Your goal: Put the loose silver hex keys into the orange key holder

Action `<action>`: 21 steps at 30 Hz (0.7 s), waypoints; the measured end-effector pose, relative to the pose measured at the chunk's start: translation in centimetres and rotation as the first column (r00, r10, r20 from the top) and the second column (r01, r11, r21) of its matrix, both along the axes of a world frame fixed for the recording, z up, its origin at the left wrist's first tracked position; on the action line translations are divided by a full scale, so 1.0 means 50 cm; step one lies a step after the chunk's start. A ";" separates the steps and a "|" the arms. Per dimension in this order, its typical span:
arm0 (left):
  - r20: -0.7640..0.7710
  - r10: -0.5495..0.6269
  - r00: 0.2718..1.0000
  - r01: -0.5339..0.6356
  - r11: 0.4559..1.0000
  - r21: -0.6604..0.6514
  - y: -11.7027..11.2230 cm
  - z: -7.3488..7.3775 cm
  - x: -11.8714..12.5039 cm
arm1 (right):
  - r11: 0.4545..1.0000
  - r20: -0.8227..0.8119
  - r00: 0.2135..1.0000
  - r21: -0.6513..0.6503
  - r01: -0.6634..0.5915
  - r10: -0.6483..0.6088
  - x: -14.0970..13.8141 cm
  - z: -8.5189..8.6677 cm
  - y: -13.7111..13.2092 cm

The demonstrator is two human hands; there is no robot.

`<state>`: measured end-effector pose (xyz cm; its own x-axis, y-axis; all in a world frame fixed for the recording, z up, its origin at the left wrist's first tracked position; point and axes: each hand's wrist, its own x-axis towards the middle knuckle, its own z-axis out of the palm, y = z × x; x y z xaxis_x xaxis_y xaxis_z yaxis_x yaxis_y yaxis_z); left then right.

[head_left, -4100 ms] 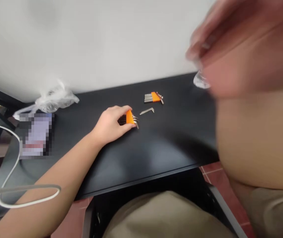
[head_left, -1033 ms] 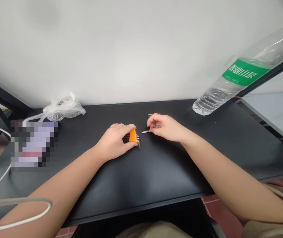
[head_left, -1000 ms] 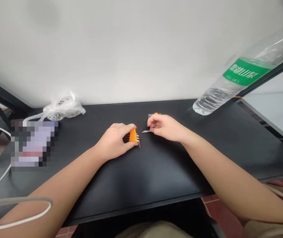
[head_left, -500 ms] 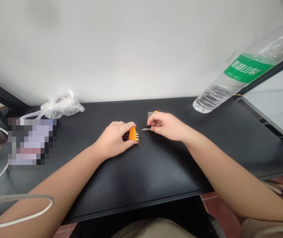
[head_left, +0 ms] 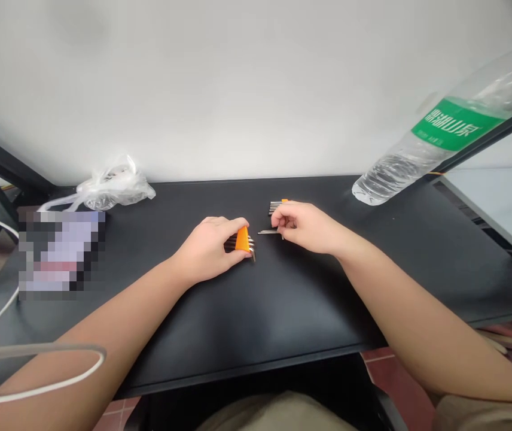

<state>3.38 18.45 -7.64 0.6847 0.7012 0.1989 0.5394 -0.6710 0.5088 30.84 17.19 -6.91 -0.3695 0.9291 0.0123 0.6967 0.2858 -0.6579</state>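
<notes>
1. Between the thumb and forefinger of the left hand [head_left: 211, 248], an orange holder [head_left: 242, 239] of hex keys is pinched at its two ends, the fingers spread just as far as the holder reaches.
2. Out past those fingertips, toward the other hand, poke the bent ends of its hex keys [head_left: 251, 243]; the shafts run back toward the palm. I can't tell whether the holder touches the desk.
3. At the fingertips of the right hand [head_left: 307, 228] lie a few thin loose keys [head_left: 267, 231], pointing toward the left hand. The thumb and forefinger are nearly together at their bent end, the other fingers curled; I can't tell if they grip or only touch.
4. Just beyond the right-hand fingers, and partly hidden by them, is a second orange holder [head_left: 285, 200], its row of keys [head_left: 276, 207] showing.
5. Well to the right of the right-hand fingers, a water bottle [head_left: 456, 124] with a green label looks slanted on the black desk [head_left: 247, 323].
6. Well to the left of the left-hand fingers sit a crumpled clear bag [head_left: 115, 187] and, nearer, a pixelated flat object [head_left: 63, 248].
</notes>
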 end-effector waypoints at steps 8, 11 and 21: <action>-0.006 -0.005 1.000 0.005 1.000 -0.009 0.000 0.000 0.000 | 0.996 0.152 0.987 0.072 -0.056 0.044 0.003 0.005 0.000; -0.010 -0.001 1.000 0.000 1.000 -0.015 -0.001 0.002 0.001 | 0.992 0.245 0.967 0.084 -0.095 0.072 0.004 0.009 -0.004; -0.015 0.014 1.000 -0.015 0.999 -0.032 0.002 0.004 0.005 | 0.993 0.417 0.907 0.075 -0.095 0.055 -0.033 0.032 -0.040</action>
<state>3.61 18.57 -7.45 0.6769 0.7171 0.1664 0.5564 -0.6464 0.5221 29.18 15.16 -5.31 -0.4281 0.9007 -0.0734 0.8748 0.3926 -0.2840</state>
